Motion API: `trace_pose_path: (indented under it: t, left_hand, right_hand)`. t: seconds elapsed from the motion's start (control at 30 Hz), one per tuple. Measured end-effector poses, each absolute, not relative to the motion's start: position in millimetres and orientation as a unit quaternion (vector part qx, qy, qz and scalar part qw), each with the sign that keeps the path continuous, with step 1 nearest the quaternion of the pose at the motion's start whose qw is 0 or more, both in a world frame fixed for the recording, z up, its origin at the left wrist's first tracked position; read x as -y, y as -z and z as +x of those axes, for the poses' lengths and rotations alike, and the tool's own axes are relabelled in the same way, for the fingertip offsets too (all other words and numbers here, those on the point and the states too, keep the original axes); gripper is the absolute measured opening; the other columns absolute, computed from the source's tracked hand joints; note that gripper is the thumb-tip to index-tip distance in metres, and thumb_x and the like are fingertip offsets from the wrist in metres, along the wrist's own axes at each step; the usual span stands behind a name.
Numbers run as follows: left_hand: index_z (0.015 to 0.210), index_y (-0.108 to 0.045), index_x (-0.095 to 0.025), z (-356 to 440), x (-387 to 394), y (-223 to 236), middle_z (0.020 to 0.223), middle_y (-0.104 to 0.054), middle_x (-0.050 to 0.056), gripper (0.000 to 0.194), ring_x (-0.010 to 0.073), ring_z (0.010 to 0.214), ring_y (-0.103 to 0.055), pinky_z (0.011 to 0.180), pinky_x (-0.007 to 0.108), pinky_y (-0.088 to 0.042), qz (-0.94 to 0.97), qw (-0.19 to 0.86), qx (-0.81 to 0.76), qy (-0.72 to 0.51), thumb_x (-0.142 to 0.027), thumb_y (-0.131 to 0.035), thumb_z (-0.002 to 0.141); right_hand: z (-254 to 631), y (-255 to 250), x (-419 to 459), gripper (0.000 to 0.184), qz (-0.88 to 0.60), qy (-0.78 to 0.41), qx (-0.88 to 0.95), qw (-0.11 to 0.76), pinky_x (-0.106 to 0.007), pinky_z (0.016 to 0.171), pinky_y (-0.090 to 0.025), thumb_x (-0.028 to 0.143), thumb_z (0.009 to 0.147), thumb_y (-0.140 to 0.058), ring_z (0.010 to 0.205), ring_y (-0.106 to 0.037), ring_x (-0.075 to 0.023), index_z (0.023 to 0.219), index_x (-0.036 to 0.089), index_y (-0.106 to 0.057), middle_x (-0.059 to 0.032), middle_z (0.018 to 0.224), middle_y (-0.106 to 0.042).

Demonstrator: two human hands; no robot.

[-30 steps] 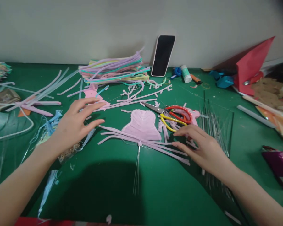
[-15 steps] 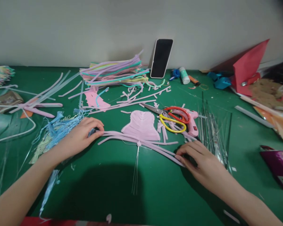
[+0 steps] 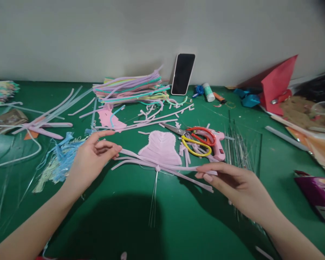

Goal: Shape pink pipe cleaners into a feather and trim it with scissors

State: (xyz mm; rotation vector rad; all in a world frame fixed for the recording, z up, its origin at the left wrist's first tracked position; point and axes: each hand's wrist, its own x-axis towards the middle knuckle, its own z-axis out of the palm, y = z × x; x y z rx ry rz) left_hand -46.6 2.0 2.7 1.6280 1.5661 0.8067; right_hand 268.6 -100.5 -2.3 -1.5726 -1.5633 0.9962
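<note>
A bundle of pale pink pipe cleaners (image 3: 173, 169) stretches between my hands, with a small round knot (image 3: 157, 168) at its middle and thin wires (image 3: 154, 198) trailing down from it. My left hand (image 3: 96, 151) pinches the left end of one pipe cleaner between thumb and fingers, index finger raised. On the right, my right hand (image 3: 227, 180) pinches a pipe cleaner near its tip, which pokes out past the fingers. Other strands of the bundle lie loose below both hands. Just behind it, a flat pink fuzzy piece (image 3: 161, 146) rests on the green table (image 3: 119, 224).
Scissors (image 3: 197, 141) with red and yellow handles lie by a pink glue gun (image 3: 219, 146). Behind are colourful pipe cleaners (image 3: 130, 86) and a leaning phone (image 3: 183, 74). Blue tassels (image 3: 66, 153) lie left; wires (image 3: 241, 151) and a purple device (image 3: 316, 195) are right.
My right hand has let go of the lower strands and now holds a higher pipe cleaner. My left hand has risen slightly, lifting one strand's end. The view has tilted a little.
</note>
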Motion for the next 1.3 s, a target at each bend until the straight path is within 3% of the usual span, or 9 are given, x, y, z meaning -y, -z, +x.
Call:
trace_pose_path:
  t: [0.13, 0.2, 0.43, 0.57, 0.77, 0.9, 1.07, 1.2, 1.3]
  left_hand:
    - [0.122, -0.054, -0.028, -43.7, 12.0, -10.2, 0.081, -0.072, -0.002, 0.042, 0.0200, 0.080, -0.069, 0.062, 0.027, -0.053, 0.740, 0.154, -0.570, -0.321, -0.040, -0.066, 0.083]
    - [0.122, -0.054, -0.029, -39.6, 16.6, -15.8, 0.083, -0.073, -0.004, 0.039, 0.0174, 0.078, -0.069, 0.062, 0.025, -0.052, 0.778, 0.126, -0.520, -0.328, -0.034, -0.066, 0.085]
    - [0.108, -0.062, -0.024, -9.4, 13.4, -26.7, 0.077, -0.071, -0.003, 0.028, 0.0129, 0.069, -0.068, 0.070, 0.024, -0.055, 0.771, 0.346, -0.393, -0.361, -0.029, -0.071, 0.082]
    - [0.114, -0.060, -0.023, 5.3, 7.0, -30.1, 0.081, -0.073, -0.002, 0.033, 0.0134, 0.072, -0.070, 0.074, 0.025, -0.055, 0.781, 0.405, -0.345, -0.327, -0.027, -0.070, 0.083]
    - [0.117, -0.064, -0.028, 13.7, -2.6, -32.1, 0.083, -0.076, -0.002, 0.036, 0.0182, 0.085, -0.065, 0.081, 0.033, -0.051, 0.863, 0.293, -0.294, -0.286, -0.027, -0.071, 0.082]
    - [0.110, -0.067, -0.028, 18.4, -6.2, -28.5, 0.083, -0.074, 0.000, 0.026, 0.0184, 0.087, -0.062, 0.078, 0.031, -0.050, 0.863, 0.285, -0.284, -0.306, -0.028, -0.069, 0.084]
    - [0.097, -0.070, -0.022, 20.3, -10.2, -24.7, 0.090, -0.068, 0.003, 0.024, 0.0167, 0.082, -0.061, 0.073, 0.028, -0.048, 0.848, 0.274, -0.323, -0.319, -0.040, -0.071, 0.081]
    - [0.076, -0.069, -0.021, 13.9, -13.3, -24.8, 0.075, -0.064, 0.000, 0.028, 0.0153, 0.073, -0.058, 0.067, 0.027, -0.044, 0.851, 0.287, -0.350, -0.268, -0.046, -0.062, 0.086]
    - [0.071, -0.065, -0.021, 1.6, -18.4, -26.2, 0.074, -0.062, 0.001, 0.033, 0.0160, 0.074, -0.057, 0.069, 0.028, -0.043, 0.879, 0.249, -0.337, -0.227, -0.046, -0.055, 0.091]
  right_hand:
    - [259.0, -0.3, 90.2, 0.012, -0.563, -0.344, 0.638, 0.398, -0.028, 0.071, -0.056, 0.035, 0.085, -0.065, 0.083, -0.066, -0.0181, 0.086, 0.030, -0.076, -0.0050, 0.088, -0.070]
    - [252.8, -0.5, 84.9, 0.013, -0.545, -0.357, 0.638, 0.410, -0.029, 0.075, -0.056, 0.034, 0.087, -0.063, 0.088, -0.066, -0.0182, 0.086, 0.030, -0.075, -0.0049, 0.093, -0.070]
    - [225.0, 2.3, 69.8, 0.024, -0.535, -0.449, 0.570, 0.432, -0.026, 0.056, -0.056, 0.037, 0.090, -0.058, 0.063, -0.066, -0.0142, 0.107, 0.022, -0.065, -0.0031, 0.080, -0.071]
    - [210.0, 0.0, 61.1, 0.012, -0.525, -0.429, 0.590, 0.438, -0.024, 0.054, -0.054, 0.031, 0.087, -0.063, 0.059, -0.065, -0.0127, 0.094, 0.022, -0.060, -0.0001, 0.075, -0.070]
    - [199.5, -9.9, 53.5, 0.007, -0.516, -0.391, 0.657, 0.386, -0.024, 0.061, -0.054, 0.021, 0.085, -0.057, 0.063, -0.066, -0.0128, 0.085, 0.022, -0.064, 0.0004, 0.078, -0.072]
    - [197.5, -12.3, 52.8, 0.007, -0.504, -0.424, 0.652, 0.375, -0.025, 0.061, -0.053, 0.021, 0.081, -0.058, 0.065, -0.065, -0.0140, 0.082, 0.021, -0.065, 0.0001, 0.076, -0.071]
    - [199.6, -11.3, 51.8, 0.016, -0.519, -0.432, 0.639, 0.368, -0.024, 0.054, -0.049, 0.035, 0.082, -0.065, 0.059, -0.061, -0.0131, 0.077, 0.020, -0.068, -0.0001, 0.068, -0.069]
    - [199.4, -8.9, 48.6, 0.027, -0.517, -0.460, 0.614, 0.381, -0.025, 0.055, -0.052, 0.040, 0.087, -0.060, 0.058, -0.063, -0.0138, 0.070, 0.020, -0.066, -0.0005, 0.062, -0.068]
    - [203.6, -4.0, 47.7, 0.026, -0.516, -0.498, 0.566, 0.406, -0.027, 0.059, -0.056, 0.044, 0.083, -0.064, 0.061, -0.066, -0.0148, 0.075, 0.020, -0.067, -0.0011, 0.067, -0.070]
